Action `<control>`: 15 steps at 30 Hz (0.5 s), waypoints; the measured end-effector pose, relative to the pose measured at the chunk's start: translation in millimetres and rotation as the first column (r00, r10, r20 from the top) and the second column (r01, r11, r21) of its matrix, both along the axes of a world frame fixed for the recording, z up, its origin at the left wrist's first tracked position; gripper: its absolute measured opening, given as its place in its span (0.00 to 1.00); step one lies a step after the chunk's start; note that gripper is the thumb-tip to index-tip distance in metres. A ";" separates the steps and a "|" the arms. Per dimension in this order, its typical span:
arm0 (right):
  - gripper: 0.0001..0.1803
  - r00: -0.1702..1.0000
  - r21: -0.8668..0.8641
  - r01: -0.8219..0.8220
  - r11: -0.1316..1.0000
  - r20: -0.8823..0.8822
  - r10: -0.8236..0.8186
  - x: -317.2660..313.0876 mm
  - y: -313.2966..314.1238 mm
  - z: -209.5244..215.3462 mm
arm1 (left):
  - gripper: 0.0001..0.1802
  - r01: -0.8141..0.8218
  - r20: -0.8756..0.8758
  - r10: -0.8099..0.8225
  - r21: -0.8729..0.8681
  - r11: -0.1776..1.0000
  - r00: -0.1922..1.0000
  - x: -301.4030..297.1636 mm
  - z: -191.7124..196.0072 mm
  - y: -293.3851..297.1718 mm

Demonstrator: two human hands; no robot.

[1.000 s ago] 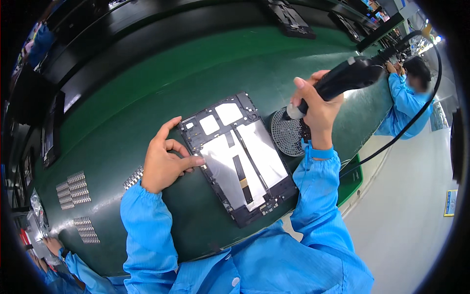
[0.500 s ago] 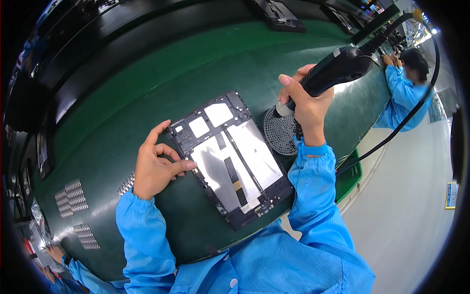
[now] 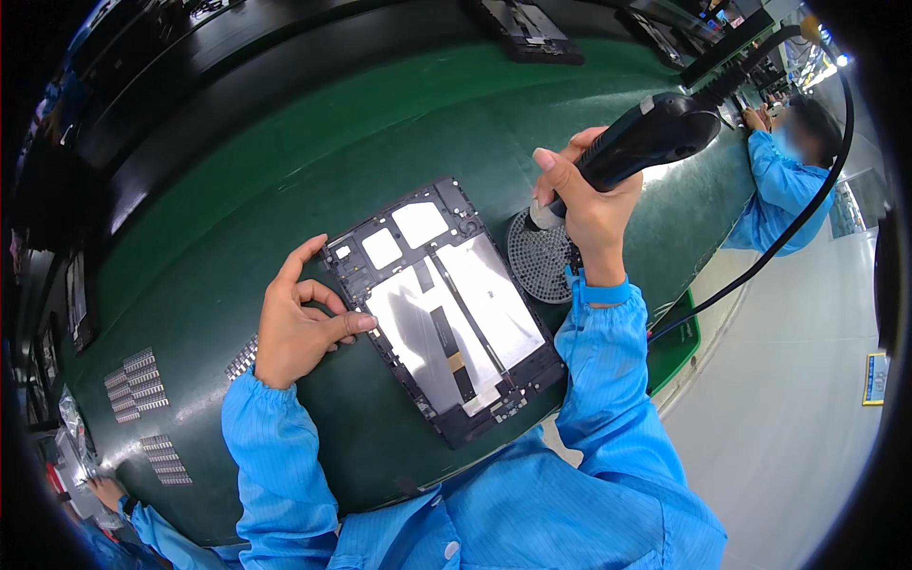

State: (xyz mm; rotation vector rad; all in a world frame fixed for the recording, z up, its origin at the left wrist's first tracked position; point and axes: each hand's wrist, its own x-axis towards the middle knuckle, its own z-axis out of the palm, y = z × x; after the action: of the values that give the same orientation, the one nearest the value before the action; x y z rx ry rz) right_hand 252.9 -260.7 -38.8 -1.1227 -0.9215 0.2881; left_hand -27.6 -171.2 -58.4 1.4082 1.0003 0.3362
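An opened tablet, black-framed with shiny silver panels and its inside facing up, lies slanted on the green work table. My left hand holds it by the left side, with the thumb on the frame's edge and the index finger at the upper left corner. In my right hand is a black corded electric screwdriver, tilted so its nose points down and left. That nose is over a round grey screw tray full of small holes, just right of the tablet. The screwdriver's tip is hidden.
Several strips of small metal parts lie at the left. More opened tablets stand along the far side. The screwdriver's black cable loops down the right, past a green bin. A co-worker in blue sits at far right.
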 end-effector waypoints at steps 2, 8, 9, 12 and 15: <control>0.14 1.000 0.010 0.003 1.000 -0.010 -0.002 0.1 -0.9 0.3 | 0.52 -0.002 0.010 0.002 -0.003 1.000 1.000 0.4 -0.3 -0.3; 0.17 0.999 0.071 0.023 0.997 -0.046 -0.020 -13.0 -9.6 27.2 | 0.52 0.005 0.000 -0.005 -0.003 1.000 1.000 0.3 3.3 -0.1; 0.17 0.999 0.092 -0.005 0.996 -0.053 0.009 -18.3 -9.3 30.3 | 0.52 0.009 0.010 -0.009 -0.003 1.000 1.000 -2.0 2.6 0.3; 0.20 0.992 0.121 -0.111 0.986 -0.047 0.118 -35.3 -9.0 40.5 | 0.51 -0.003 0.034 0.004 -0.010 1.000 0.999 -5.6 0.7 1.1; 0.20 0.954 0.175 -0.280 0.944 -0.056 0.294 -58.6 -7.0 41.4 | 0.50 0.019 0.030 -0.019 -0.007 1.000 0.999 -5.1 1.7 1.5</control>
State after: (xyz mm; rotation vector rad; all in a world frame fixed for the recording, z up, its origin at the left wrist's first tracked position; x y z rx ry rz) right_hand 194.3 -267.8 2.6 -0.8162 -1.0176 0.4839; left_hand -32.7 -169.7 -56.7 1.4012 0.9624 0.3388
